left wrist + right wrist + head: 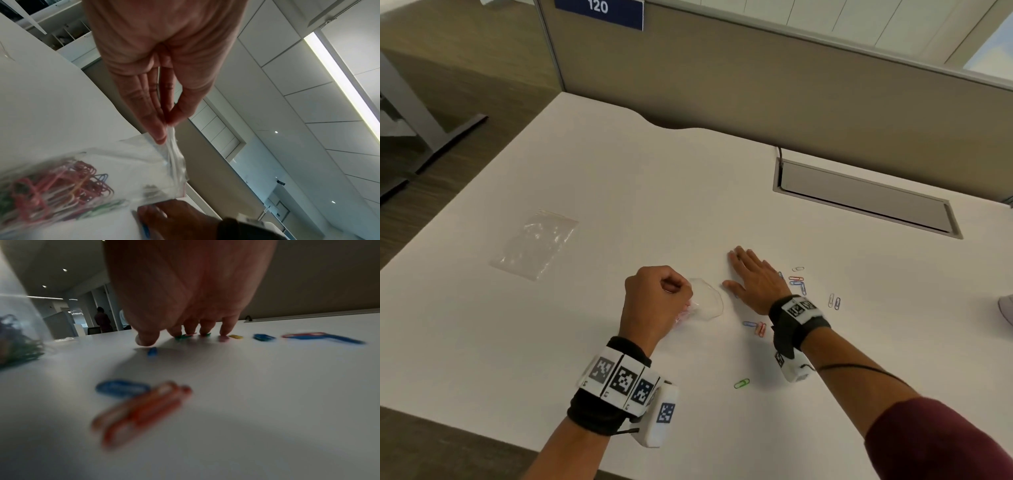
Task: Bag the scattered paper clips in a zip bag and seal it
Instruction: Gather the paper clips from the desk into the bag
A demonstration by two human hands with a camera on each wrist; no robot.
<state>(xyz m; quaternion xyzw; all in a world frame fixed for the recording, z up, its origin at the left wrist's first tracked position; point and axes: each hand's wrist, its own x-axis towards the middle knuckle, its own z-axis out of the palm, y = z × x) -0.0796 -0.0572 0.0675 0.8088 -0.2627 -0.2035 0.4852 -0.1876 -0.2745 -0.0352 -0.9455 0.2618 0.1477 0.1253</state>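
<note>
Pinching the top edge of a small clear plastic zip bag (131, 164) between thumb and fingers of the left hand (654, 298), holding its mouth open just beside the right hand (755, 282). Already lying inside that bag, below the left fingers (158, 134): a blurred bundle of red, green and blue wire paper clips (57, 186). Pressing down flat on the white desk (619, 192) with the right hand, fingers straight and spread, gripping nothing; fingertips (225, 331) touching a few coloured clips. Lying loose near the right wrist: a blue and orange clip pair (141, 404), more blue and red clips (798, 282) just right of the hand, a single green clip (741, 383) toward the body. Resting well left of the left hand: a second clear flat bag (536, 243).
</note>
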